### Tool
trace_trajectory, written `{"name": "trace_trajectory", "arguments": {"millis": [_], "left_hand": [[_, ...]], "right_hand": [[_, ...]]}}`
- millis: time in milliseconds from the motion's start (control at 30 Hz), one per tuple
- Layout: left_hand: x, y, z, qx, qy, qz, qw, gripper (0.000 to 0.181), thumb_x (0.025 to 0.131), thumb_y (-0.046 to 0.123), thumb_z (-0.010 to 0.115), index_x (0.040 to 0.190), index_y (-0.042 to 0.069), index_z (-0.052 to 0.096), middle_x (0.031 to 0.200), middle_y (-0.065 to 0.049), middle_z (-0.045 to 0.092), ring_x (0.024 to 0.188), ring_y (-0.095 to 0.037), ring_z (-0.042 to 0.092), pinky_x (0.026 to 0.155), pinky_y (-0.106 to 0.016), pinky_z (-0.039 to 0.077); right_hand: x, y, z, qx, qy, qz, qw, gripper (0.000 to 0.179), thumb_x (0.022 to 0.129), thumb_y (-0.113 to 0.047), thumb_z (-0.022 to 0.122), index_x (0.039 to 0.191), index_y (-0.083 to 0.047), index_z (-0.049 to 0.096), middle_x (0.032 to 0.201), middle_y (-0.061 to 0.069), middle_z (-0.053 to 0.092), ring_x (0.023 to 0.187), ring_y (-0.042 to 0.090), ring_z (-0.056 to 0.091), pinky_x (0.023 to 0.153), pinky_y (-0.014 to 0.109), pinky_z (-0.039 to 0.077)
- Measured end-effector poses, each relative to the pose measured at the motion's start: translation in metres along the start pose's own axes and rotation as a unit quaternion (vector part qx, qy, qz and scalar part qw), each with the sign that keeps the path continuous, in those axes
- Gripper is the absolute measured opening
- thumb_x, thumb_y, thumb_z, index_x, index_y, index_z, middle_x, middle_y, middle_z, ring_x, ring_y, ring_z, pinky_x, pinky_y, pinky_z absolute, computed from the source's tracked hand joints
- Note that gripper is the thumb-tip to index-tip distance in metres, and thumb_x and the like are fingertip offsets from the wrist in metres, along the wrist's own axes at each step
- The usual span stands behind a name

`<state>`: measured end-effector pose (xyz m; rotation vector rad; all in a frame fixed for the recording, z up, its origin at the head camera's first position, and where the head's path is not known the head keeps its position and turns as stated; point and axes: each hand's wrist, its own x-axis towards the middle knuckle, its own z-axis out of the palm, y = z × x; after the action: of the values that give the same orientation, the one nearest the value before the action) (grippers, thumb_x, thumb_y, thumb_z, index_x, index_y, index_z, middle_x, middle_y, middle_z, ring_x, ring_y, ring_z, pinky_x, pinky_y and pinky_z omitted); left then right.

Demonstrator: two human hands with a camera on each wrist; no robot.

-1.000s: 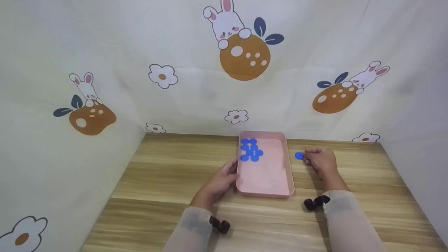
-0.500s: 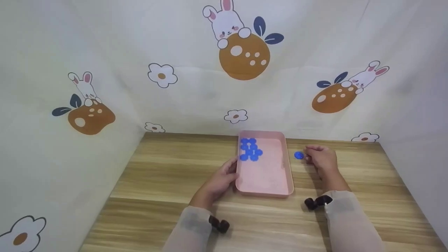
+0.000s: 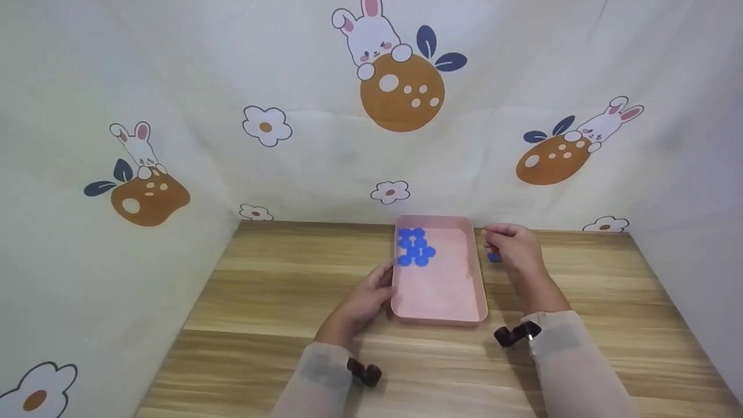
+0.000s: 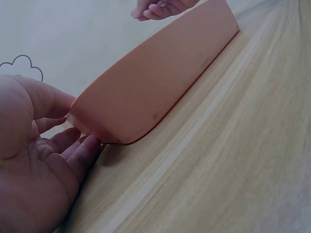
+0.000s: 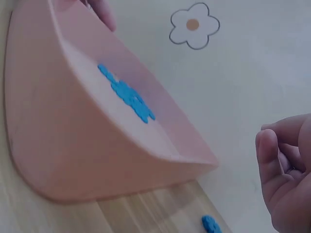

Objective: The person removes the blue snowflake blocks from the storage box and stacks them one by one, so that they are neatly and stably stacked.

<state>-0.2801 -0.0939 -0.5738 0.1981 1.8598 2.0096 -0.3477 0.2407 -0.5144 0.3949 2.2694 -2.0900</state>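
My left hand (image 3: pixel 365 299) rests against the outside of the left wall of a shallow pink tray (image 3: pixel 441 296). In the left wrist view its fingers (image 4: pixel 87 148) touch the tray's wall near the corner. Several blue flower-shaped discs (image 3: pixel 413 247) lie in the tray's far left part. Beyond the right wall, my right hand (image 3: pixel 516 247) is raised, thumb and forefinger tips together; no object shows between them in the right wrist view. Under it a blue disc (image 3: pixel 493 258) lies on the table, partly covered by the hand.
The tray stands on a wood-grain table (image 3: pixel 278 290), its far end close to a printed cloth backdrop (image 3: pixel 325 157) with rabbits and flowers. Cloth also rises at both sides. Each wrist carries a black camera mount (image 3: pixel 516 334).
My right hand has come away from the blue disc, moving up, back and left toward the tray's wall. The disc stays on the table. The left hand and tray keep their place.
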Motion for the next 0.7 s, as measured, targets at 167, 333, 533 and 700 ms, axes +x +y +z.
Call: {"name": "trace_trajectory", "arguments": {"millis": [167,333,533,700], "left_hand": [[0.001,-0.001,0.000,-0.003,-0.006,0.008,0.9999,0.068,0.106,-0.001,0.046,0.170,0.007,0.025,0.178,-0.018,0.025,0.168,-0.035,0.019,0.138,-0.052,0.019],[0.002,-0.001,0.000,-0.003,-0.005,0.011,0.9999,0.069,0.106,-0.002,0.045,0.170,0.006,0.023,0.178,-0.020,0.025,0.168,-0.036,0.019,0.137,-0.053,0.020],[0.002,0.000,0.001,-0.007,-0.002,0.011,0.9999,0.069,0.105,-0.003,0.045,0.171,0.006,0.023,0.178,-0.019,0.024,0.168,-0.035,0.019,0.137,-0.052,0.020],[0.001,0.000,0.001,-0.009,-0.005,0.015,0.9998,0.070,0.105,-0.004,0.045,0.170,0.006,0.023,0.178,-0.019,0.023,0.168,-0.036,0.018,0.137,-0.053,0.020]], "right_hand": [[0.002,-0.005,0.014,-0.007,-0.016,-0.023,0.9996,0.033,0.100,-0.017,0.075,0.123,0.004,0.072,0.093,0.001,0.076,0.083,0.013,0.073,0.082,0.028,0.067],[0.007,-0.011,0.030,-0.023,-0.031,-0.039,0.9985,0.027,0.100,-0.017,0.074,0.121,0.000,0.075,0.104,0.009,0.076,0.088,0.016,0.074,0.084,0.030,0.068],[0.018,-0.020,0.047,-0.053,-0.054,-0.041,0.9963,0.032,0.102,-0.018,0.071,0.128,0.000,0.073,0.116,0.018,0.073,0.096,0.023,0.073,0.094,0.037,0.067],[0.027,-0.025,0.060,-0.084,-0.068,-0.034,0.9936,0.032,0.104,-0.019,0.068,0.131,-0.004,0.073,0.128,0.022,0.071,0.105,0.029,0.072,0.103,0.045,0.064]]}}
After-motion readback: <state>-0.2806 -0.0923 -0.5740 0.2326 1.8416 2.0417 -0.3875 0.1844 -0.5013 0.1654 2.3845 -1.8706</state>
